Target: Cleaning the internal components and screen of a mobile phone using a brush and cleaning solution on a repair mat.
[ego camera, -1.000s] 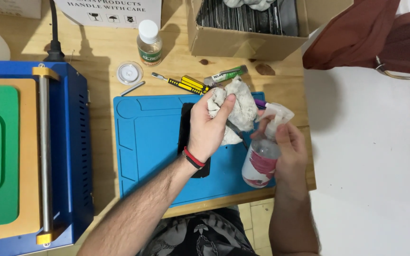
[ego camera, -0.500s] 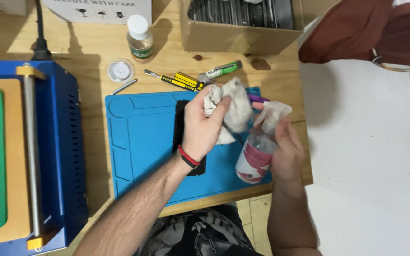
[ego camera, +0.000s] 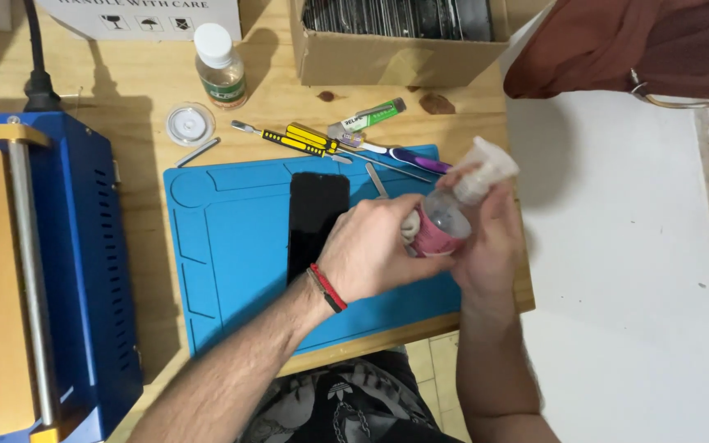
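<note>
Far left, a blue metal machine [ego camera: 84,271] with a tan bed and a steel roller bar sits on the wooden table [ego camera: 137,90], a black power cable plugged in at its top. Beside it lie a small round clear lid [ego camera: 189,124] and a small glass bottle with a white cap [ego camera: 220,55], standing upright. Next comes the blue silicone work mat [ego camera: 231,246], and on it a black flat phone [ego camera: 317,220], lying lengthwise, glassy and surely fragile, best taken by its long edges. Above the mat's top edge sits a row of tools: a yellow-and-black screwdriver [ego camera: 301,139], a thin metal spudger and a purple-handled one [ego camera: 416,159]. Now the action: the left hand [ego camera: 371,250], red band on the wrist, is curled shut around a crumpled white cloth [ego camera: 410,226], only a scrap of it peeking past the knuckles; soft, light, it squashes to any grip. Pressed right against it, the right hand [ego camera: 486,246] wraps its fingers around a small clear plastic spray bottle with a pink label [ego camera: 441,226], tilted, its white trigger head [ego camera: 486,168] pointing up and right. The bottle looks light, likely slick where wet, so the labelled waist is the safe hold. It hangs over the mat's right edge, just right of the phone. Behind stands a cardboard box [ego camera: 395,49] of dark flat parts; far right, brown fabric [ego camera: 617,41].
</note>
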